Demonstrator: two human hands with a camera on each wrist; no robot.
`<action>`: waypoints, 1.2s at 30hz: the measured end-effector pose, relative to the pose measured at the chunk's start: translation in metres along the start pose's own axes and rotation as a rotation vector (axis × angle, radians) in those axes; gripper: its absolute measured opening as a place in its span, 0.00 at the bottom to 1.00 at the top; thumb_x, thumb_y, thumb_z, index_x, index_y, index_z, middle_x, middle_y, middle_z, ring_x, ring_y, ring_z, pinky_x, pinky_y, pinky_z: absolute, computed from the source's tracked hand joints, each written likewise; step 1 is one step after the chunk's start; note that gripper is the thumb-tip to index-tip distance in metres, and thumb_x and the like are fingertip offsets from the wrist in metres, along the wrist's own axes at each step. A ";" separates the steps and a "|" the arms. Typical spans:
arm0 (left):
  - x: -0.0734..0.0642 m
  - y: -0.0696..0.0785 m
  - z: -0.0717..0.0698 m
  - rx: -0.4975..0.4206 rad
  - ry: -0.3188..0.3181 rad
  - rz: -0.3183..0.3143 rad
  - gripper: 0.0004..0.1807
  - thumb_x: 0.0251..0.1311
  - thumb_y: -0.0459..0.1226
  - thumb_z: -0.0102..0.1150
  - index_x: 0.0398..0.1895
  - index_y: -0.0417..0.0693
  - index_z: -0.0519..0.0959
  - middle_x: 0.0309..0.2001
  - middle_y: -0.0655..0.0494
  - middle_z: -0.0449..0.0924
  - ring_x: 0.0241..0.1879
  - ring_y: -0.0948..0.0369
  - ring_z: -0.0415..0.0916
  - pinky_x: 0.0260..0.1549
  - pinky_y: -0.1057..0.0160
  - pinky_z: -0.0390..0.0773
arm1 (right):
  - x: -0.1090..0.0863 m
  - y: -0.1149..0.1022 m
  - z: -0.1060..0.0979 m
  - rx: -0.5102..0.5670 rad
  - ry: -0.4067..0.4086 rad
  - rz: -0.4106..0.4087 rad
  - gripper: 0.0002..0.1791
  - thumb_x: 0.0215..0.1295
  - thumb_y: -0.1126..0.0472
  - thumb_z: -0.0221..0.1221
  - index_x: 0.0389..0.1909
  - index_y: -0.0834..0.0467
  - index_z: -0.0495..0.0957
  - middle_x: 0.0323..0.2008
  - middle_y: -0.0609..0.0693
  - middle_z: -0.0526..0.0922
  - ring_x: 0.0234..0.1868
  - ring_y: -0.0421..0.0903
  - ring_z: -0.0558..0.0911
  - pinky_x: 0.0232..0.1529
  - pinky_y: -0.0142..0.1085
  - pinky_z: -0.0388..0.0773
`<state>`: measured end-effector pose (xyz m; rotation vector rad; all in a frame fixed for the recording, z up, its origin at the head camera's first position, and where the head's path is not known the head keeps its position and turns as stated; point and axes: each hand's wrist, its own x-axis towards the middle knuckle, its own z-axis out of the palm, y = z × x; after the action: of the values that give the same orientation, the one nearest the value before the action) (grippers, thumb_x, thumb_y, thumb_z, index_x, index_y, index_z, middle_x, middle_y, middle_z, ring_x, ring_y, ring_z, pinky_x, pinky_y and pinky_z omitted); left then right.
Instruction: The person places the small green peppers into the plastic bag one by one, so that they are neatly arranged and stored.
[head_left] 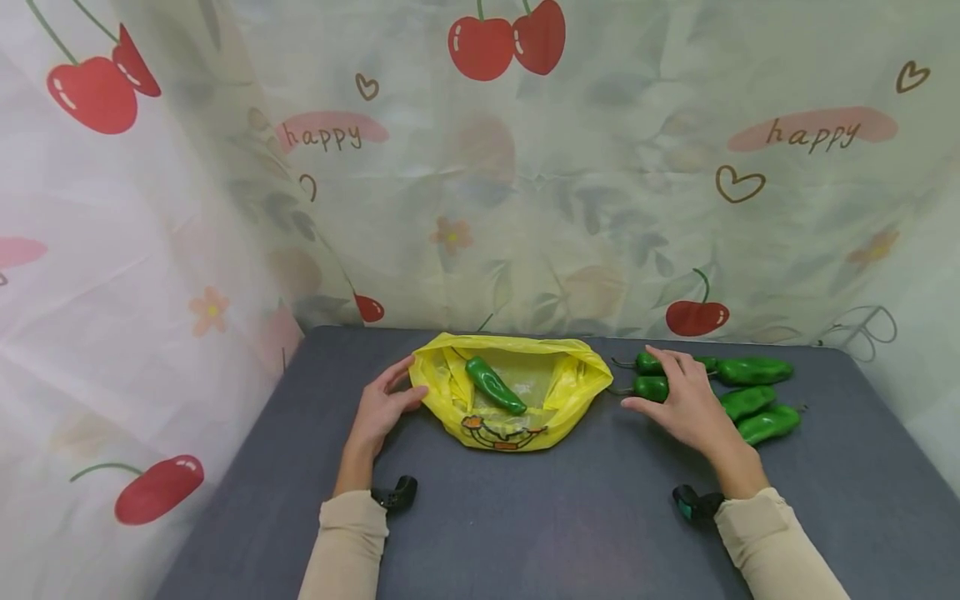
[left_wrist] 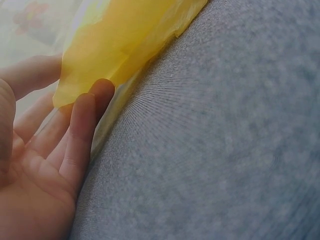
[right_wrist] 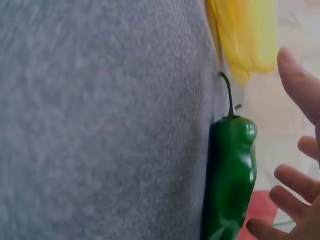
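A yellow plastic bag (head_left: 573,408) lies on the dark table with its mouth held wide. Inside it rests one green pepper (head_left: 495,386). My left hand (head_left: 381,414) holds the bag's left edge between thumb and fingers; the left wrist view shows fingertips against the yellow film (left_wrist: 125,40). To the right of the bag, my right hand (head_left: 693,404) hovers over several green peppers, thumb and fingers spread apart. The nearest pepper (right_wrist: 232,170), stem toward the bag, lies beside these fingers, with a gap visible between them in the right wrist view.
More green peppers (head_left: 753,371) lie right of my right hand, two of them closer to me (head_left: 768,425). A printed cloth curtain (head_left: 525,208) hangs behind the grey table (head_left: 510,525) and along its left side. Black cameras sit on both wrists.
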<state>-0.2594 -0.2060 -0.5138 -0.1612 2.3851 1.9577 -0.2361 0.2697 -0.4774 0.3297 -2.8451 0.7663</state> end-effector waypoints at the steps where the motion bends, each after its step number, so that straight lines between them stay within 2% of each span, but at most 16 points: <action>1: 0.000 0.000 0.000 0.001 0.000 0.000 0.36 0.62 0.43 0.71 0.73 0.66 0.70 0.76 0.53 0.67 0.58 0.54 0.82 0.51 0.61 0.86 | 0.000 0.002 0.000 -0.006 0.012 0.006 0.54 0.57 0.38 0.72 0.77 0.60 0.59 0.69 0.69 0.63 0.67 0.71 0.61 0.62 0.71 0.65; 6: 0.000 -0.001 0.000 0.003 -0.001 0.007 0.36 0.61 0.43 0.71 0.74 0.65 0.70 0.76 0.52 0.67 0.57 0.54 0.82 0.51 0.61 0.86 | -0.001 0.009 -0.002 -0.016 0.047 0.038 0.52 0.56 0.39 0.73 0.74 0.61 0.64 0.64 0.69 0.67 0.63 0.72 0.64 0.60 0.70 0.66; 15: 0.000 0.001 0.000 0.004 -0.002 -0.003 0.36 0.61 0.43 0.72 0.73 0.66 0.70 0.75 0.54 0.67 0.54 0.56 0.83 0.51 0.62 0.86 | -0.003 0.018 -0.004 0.013 0.037 0.081 0.46 0.58 0.40 0.72 0.68 0.65 0.69 0.62 0.71 0.69 0.62 0.71 0.66 0.60 0.69 0.66; 23: 0.000 0.001 0.000 0.005 0.008 -0.008 0.36 0.61 0.44 0.72 0.73 0.67 0.71 0.76 0.55 0.67 0.58 0.54 0.82 0.51 0.61 0.86 | -0.003 0.020 -0.004 -0.008 0.045 0.093 0.44 0.58 0.43 0.73 0.66 0.66 0.71 0.59 0.71 0.72 0.60 0.70 0.68 0.59 0.68 0.67; 31: 0.000 0.002 0.000 0.002 0.000 -0.008 0.36 0.61 0.44 0.72 0.73 0.67 0.70 0.76 0.55 0.66 0.59 0.54 0.81 0.52 0.60 0.86 | -0.002 0.022 -0.002 -0.056 0.002 0.120 0.38 0.58 0.48 0.73 0.64 0.63 0.74 0.58 0.70 0.74 0.60 0.73 0.67 0.53 0.68 0.67; 36: 0.000 0.001 0.000 0.000 0.000 -0.008 0.37 0.60 0.44 0.72 0.73 0.66 0.70 0.76 0.54 0.67 0.57 0.56 0.82 0.51 0.61 0.86 | 0.000 0.022 -0.001 -0.101 -0.040 0.125 0.36 0.60 0.48 0.71 0.65 0.62 0.75 0.61 0.70 0.75 0.60 0.74 0.66 0.50 0.68 0.65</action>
<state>-0.2593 -0.2061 -0.5128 -0.1696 2.3803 1.9546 -0.2418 0.2893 -0.4868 0.1553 -2.9517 0.6412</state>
